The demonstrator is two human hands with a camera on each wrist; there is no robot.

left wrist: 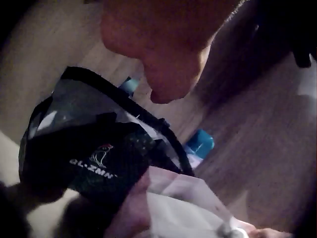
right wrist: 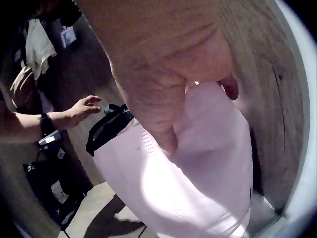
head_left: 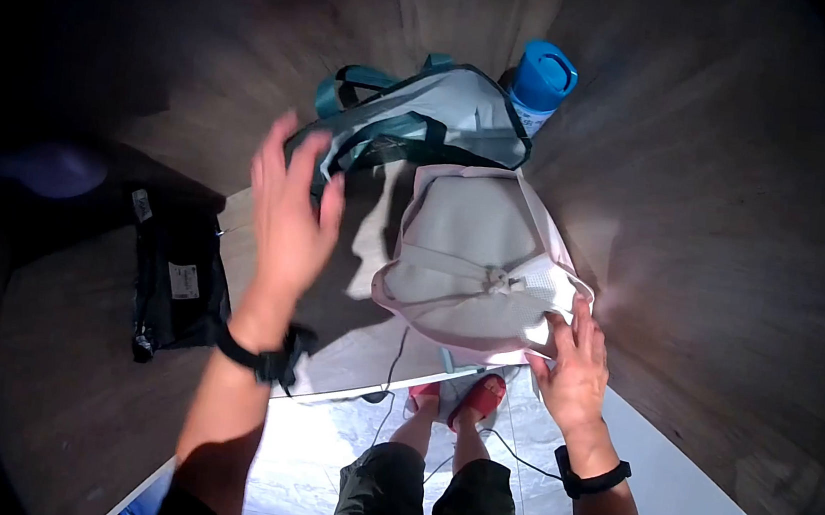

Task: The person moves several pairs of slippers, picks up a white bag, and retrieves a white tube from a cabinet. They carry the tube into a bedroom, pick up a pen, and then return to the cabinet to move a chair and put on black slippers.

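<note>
A pale pink bag (head_left: 477,214) with a whitish inner cloth, knotted at its middle, stands in front of me. My right hand (head_left: 576,375) pinches its near right rim; in the right wrist view the thumb (right wrist: 166,141) lies against the outer wall while the other fingers go over the edge. Raised with fingers spread, my left hand (head_left: 291,215) holds nothing. It is nearest to a dark green bag (left wrist: 99,144) with a light lining and teal straps (head_left: 329,98), which lies behind the pink one and overlaps it in the head view.
Behind the bags, to the right, is a blue-lidded bottle (head_left: 545,78). A black package (head_left: 184,279) with white labels lies at the left. The wooden surface ends at a pale front edge (head_left: 348,392). Below are my red slippers (head_left: 483,396) and a thin cable (head_left: 522,460).
</note>
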